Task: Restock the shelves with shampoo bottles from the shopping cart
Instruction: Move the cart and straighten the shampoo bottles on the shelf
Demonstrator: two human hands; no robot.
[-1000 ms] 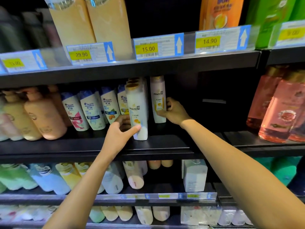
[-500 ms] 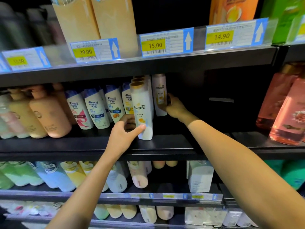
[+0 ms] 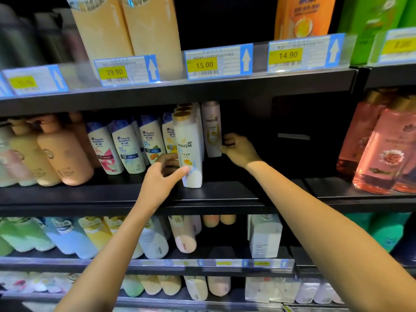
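Reaching into the middle shelf [image 3: 225, 195] with both arms, you have each of your hands on a Pantene shampoo bottle. Your left hand [image 3: 161, 179] grips the front Pantene bottle [image 3: 189, 152] low down, with the thumb lying across its label face and the fingers curled round its left side. That bottle stands upright near the shelf's front edge, gold cap up. It heads a row of like bottles whose caps show just behind it.

Your right hand [image 3: 239, 150] is deeper in. Its fingers curl against the right side of the rear Pantene bottle [image 3: 212, 131] and the thumb sits at the lower edge, so it holds that bottle by its side. This one stands upright toward the back of the shelf, just right of the row.

Left of the row stand Head & Shoulders bottles [image 3: 126, 149] side by side, and past them peach pump bottles [image 3: 64, 154] toward the shelf's left end. On the adjoining shelf at the right are pink bottles [image 3: 382, 152]. The front edge of the shelf above carries price tags [image 3: 203, 64] reading 29.90, 15.00 and 14.90.
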